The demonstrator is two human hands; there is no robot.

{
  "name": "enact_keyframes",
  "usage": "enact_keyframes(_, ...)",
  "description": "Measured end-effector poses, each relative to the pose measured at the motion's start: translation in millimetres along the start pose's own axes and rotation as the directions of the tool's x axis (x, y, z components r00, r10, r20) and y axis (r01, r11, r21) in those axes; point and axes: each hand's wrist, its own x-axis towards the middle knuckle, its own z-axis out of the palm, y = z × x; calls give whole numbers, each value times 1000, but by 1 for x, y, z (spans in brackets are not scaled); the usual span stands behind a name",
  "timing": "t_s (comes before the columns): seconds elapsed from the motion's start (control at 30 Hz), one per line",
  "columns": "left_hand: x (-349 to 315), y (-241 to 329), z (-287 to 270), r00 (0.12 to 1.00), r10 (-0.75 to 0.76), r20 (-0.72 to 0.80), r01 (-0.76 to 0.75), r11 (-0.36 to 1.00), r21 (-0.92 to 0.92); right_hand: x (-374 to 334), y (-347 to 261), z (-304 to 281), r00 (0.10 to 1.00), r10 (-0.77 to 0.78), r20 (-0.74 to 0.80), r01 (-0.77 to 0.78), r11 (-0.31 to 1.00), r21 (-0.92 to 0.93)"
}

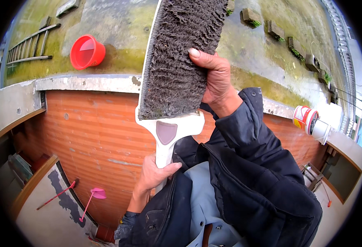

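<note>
A large brush [181, 70] with a dense, dark grey pile and a white frame stands bristle side up in front of me. Its white handle, with a mauve shield-shaped inset, runs down toward my body. My left hand [154, 175] is closed around this handle, thumb across the front. Along the right edge of the brush head, my right hand [216, 78] grips with the thumb resting on the pile. The other right fingers are hidden behind the head, whose far end is cut off by the upper edge of the view.
Beyond a low pale ledge [107, 83] lies a mossy concrete surface with a red bucket [87, 52], a ladder [30, 46] and several blocks [275, 30]. A white, red and yellow pail [305, 119] stands at right. Reddish tiles [98, 136] lie below; a pink long-handled scoop [98, 193] is lower left.
</note>
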Motion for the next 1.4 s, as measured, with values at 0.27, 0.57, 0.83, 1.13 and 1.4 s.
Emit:
enact_keyframes(0.27,15,-15,-13,963,-12,269,77,969,-233,-6,-2,1,1000,-11,-26,11,1000,-7)
enact_keyframes(0.57,16,-20,-10,982,-35,183,71,979,-192,-5,3,-3,997,-24,-72,21,999,-40)
enact_keyframes(0.83,5,-14,8,999,-3,-45,0,997,-82,-8,8,-18,969,-40,-244,0,987,-159)
enact_keyframes(1.13,-17,-13,10,991,50,-123,-47,998,33,-21,7,-4,977,-67,-202,39,989,-141)
enact_keyframes(1.4,-27,-10,-4,968,199,-151,-155,953,260,-25,5,9,983,-79,-163,67,995,-79)
